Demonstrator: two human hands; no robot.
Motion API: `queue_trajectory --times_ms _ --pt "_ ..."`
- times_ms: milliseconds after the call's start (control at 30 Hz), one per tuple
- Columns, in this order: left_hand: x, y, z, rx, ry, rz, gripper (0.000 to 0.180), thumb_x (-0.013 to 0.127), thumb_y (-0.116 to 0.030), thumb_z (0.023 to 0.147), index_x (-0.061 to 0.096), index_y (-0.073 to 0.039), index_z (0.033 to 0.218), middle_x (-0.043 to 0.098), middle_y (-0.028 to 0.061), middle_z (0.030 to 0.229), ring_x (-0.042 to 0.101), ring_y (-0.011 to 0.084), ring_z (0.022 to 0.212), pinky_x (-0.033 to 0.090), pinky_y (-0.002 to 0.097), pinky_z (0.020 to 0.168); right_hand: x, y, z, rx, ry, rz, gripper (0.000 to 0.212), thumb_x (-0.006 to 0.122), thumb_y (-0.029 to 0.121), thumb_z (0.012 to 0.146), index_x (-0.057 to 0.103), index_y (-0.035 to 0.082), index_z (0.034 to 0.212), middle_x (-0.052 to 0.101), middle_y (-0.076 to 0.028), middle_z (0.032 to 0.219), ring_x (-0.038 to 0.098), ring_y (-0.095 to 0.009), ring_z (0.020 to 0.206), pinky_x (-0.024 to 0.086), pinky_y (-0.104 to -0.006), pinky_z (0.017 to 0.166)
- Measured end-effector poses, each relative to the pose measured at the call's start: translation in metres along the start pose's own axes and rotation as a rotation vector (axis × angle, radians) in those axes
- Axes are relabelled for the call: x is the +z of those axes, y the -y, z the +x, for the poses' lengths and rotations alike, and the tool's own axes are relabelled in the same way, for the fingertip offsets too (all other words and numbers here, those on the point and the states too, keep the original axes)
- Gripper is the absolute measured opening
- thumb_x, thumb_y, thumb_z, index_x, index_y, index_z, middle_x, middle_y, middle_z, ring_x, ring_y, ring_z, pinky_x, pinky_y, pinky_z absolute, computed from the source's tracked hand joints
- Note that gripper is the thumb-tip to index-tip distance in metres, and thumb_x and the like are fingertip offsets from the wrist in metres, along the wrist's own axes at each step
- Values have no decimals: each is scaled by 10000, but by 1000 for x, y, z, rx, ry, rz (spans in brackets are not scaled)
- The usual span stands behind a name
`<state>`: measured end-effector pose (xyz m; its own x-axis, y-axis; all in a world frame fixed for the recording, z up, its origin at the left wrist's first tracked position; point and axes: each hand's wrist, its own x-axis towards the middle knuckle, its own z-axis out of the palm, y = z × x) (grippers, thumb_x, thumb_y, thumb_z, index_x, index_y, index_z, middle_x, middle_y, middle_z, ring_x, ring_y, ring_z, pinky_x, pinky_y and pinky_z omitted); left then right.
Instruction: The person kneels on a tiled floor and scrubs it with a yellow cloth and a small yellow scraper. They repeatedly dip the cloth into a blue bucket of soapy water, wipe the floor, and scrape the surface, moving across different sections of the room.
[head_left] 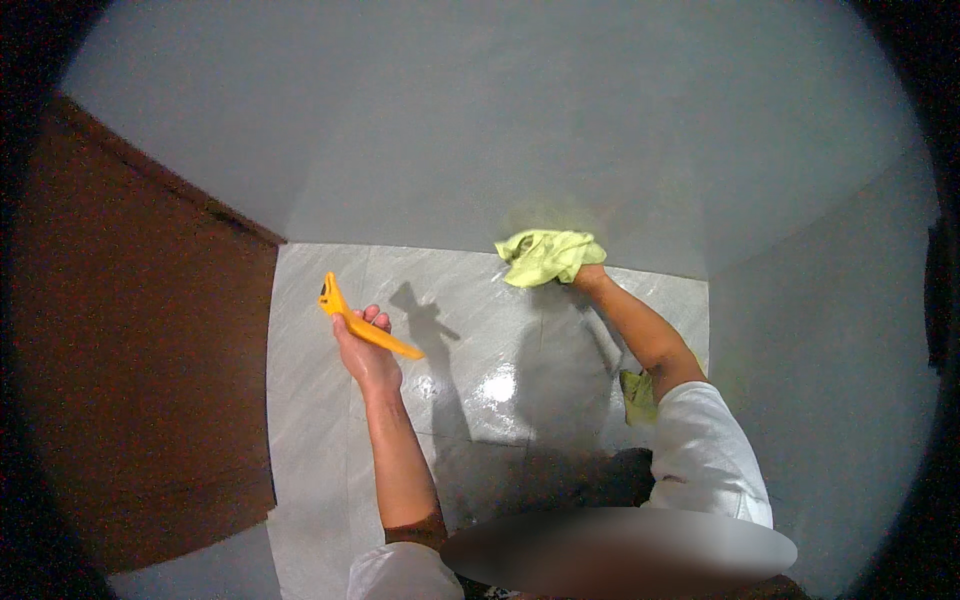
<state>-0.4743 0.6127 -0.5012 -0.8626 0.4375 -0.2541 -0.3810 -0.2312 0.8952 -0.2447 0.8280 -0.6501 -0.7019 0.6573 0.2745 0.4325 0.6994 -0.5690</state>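
My left hand (368, 350) is closed around the handle of a yellow scraper (385, 338). The tool is held above the floor at a slant, its head with a small dark part pointing up and left. My right arm reaches forward to where the grey wall meets the floor. There my right hand (590, 275) holds a bunched yellow-green cloth (548, 256) with dark smudges against the base of the wall. The cloth hides most of its fingers. A second yellow-green cloth (637, 398) shows partly behind my right forearm, near the elbow.
Grey marbled tiles (310, 400) make up the floor, with wet, shiny patches near the middle. A grey wall (480, 130) rises ahead, and another (830, 380) stands on the right. On the left is a dark brown panel (150, 330). My shadow falls across the tiles.
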Motion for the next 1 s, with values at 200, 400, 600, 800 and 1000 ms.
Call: queue_trajectory --times_ms 200,400,600,800,1000 --pt "-14 7 20 -120 113 10 370 376 -447 896 458 -86 889 500 29 719 482 128 608 439 292 601 -58 53 41 -41 446 -376 428 494 353 821 466 126 1182 452 -86 1233 425 -253 1130 339 -385 947" --pt "-15 11 26 -261 93 -37 331 395 -421 902 462 -97 913 427 -3 669 415 82 541 424 243 467 -259 199 177 -362 -661 -800 408 509 292 817 460 101 1174 465 -124 1199 420 -274 1124 340 -418 944" --pt "-14 19 34 -166 38 8 183 461 -273 889 452 -97 937 448 1 696 424 67 545 422 221 452 -273 237 227 177 -633 -648 434 521 260 795 460 103 1194 458 -142 1208 394 -300 1157 322 -431 960" --pt "1 19 21 -68 -79 -60 182 476 -284 877 467 -106 908 502 22 705 470 102 551 422 269 493 6 85 101 -34 161 -89 390 521 308 827 493 150 1182 444 -80 1259 404 -277 1162 304 -388 992" --pt "25 17 -14 58 -98 66 307 395 -357 901 483 -71 833 585 89 705 509 157 589 415 276 609 -26 30 97 -31 614 -296 431 536 296 807 466 143 1204 476 -134 1212 417 -319 1145 402 -389 906"
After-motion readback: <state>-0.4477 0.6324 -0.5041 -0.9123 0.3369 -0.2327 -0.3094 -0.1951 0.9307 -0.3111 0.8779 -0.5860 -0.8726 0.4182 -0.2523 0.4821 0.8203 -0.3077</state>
